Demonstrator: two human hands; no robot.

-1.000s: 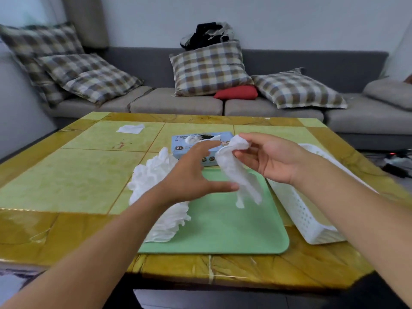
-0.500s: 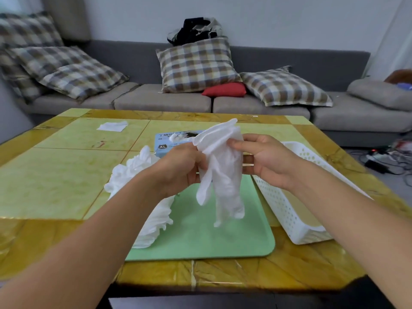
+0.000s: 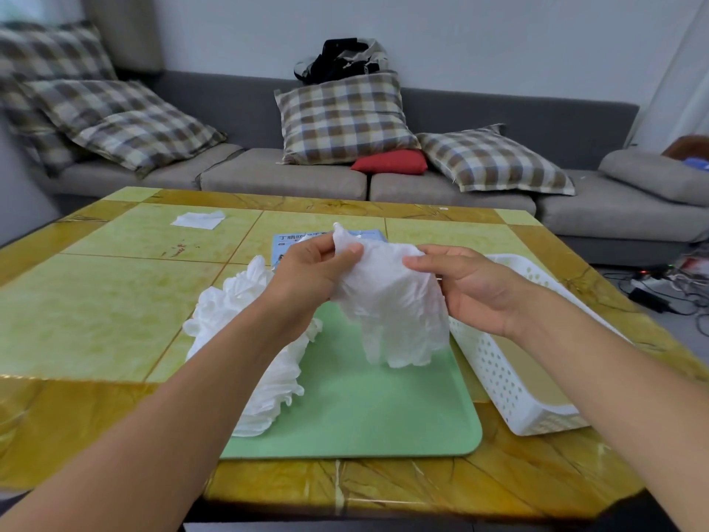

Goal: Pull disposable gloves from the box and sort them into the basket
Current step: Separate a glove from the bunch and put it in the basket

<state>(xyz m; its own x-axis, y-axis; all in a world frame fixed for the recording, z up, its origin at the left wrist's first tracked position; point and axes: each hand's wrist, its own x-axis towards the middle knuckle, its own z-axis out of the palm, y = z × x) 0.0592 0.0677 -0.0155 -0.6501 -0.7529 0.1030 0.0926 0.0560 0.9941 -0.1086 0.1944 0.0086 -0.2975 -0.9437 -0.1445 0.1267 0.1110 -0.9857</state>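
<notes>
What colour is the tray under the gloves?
The tray is light green, seen in the head view.

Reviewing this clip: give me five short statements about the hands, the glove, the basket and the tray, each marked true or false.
1. Both hands, left and right, hold one crumpled white disposable glove. True.
2. The white perforated plastic basket already holds several gloves. False: no gloves are visible in it.
3. A loose pile of white gloves lies on the left part of the flat green tray. True.
4. The basket stands to the left of the tray. False: it stands to its right.
5. The blue glove box sits on the sofa. False: it sits on the yellow-green tiled table, beyond the hands.
</notes>
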